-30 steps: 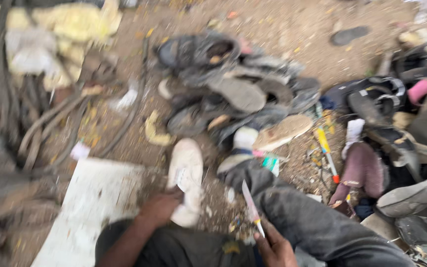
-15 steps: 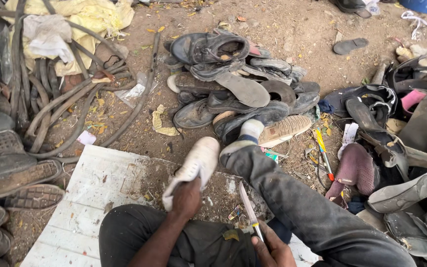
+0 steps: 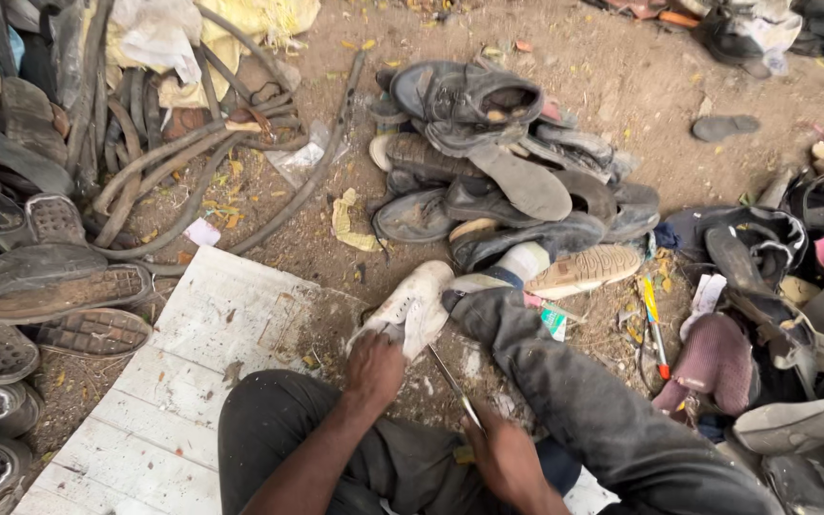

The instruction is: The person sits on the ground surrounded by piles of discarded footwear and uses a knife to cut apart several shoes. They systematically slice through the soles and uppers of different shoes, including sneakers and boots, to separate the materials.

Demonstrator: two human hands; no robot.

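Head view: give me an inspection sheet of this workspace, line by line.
Surface: white wooden board lying on bare dirt, dusty with scraps.
Job's things: white shoe on the board's edge; thin blade tool pointing toward it.
Clutter: pile of worn dark shoes ahead; soles and sandals at left; more shoes at right; pens on the dirt.
Grippers: left hand grips the white shoe's heel; right hand holds the blade tool.
Cables: nothing seen; only rubber strips at upper left.
Surroundings: dirt ground, yellow cloth, scattered leaves.
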